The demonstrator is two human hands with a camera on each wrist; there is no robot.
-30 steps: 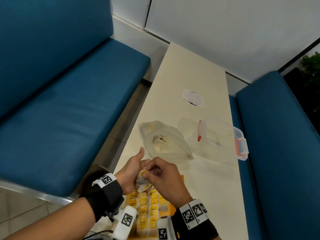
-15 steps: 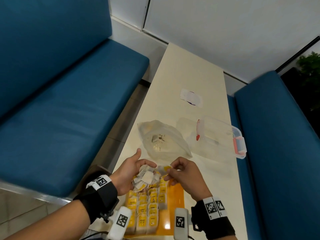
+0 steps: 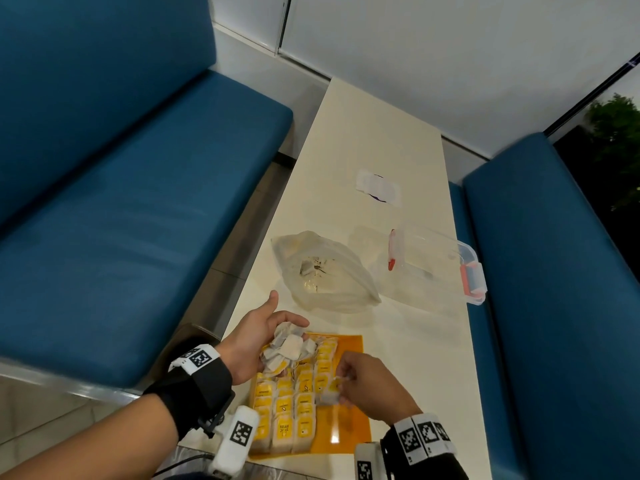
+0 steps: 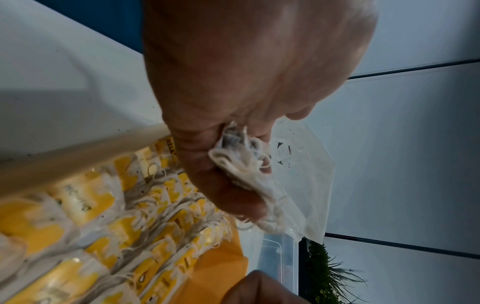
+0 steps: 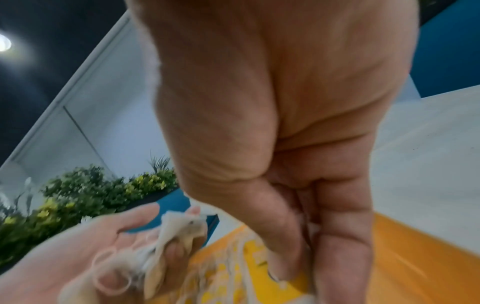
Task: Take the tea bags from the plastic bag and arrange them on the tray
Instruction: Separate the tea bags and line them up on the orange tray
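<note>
Left hand (image 3: 254, 337) palm-up, fingers curled round a loose clump of tea bags (image 3: 289, 349) with tangled strings; the wrist view shows the same clump (image 4: 244, 162) wedged between thumb and fingers. Right hand (image 3: 372, 384) just to the right of it and nearer the person, fingertips pinching a single tea bag (image 3: 329, 396) low over the tray (image 3: 349, 429); contact with the tray can't be told. Right wrist view is blurred, fingers (image 5: 340, 236) pointing down at the orange surface. Tray lies under both hands, its left part filled with rows of yellow-tagged tea bags (image 3: 287, 410), the strip under the right hand bare orange. Plastic bag (image 3: 325, 271) lies just beyond the left hand's fingertips on the table (image 3: 374, 133), crumpled, contents not clear. Clear lidded container (image 3: 436, 265) sits beyond the right hand, beside the bag and apart from it. White paper scrap (image 3: 379, 185) further out. Blue bench seats (image 3: 138, 202) flank the table on both sides.
</note>
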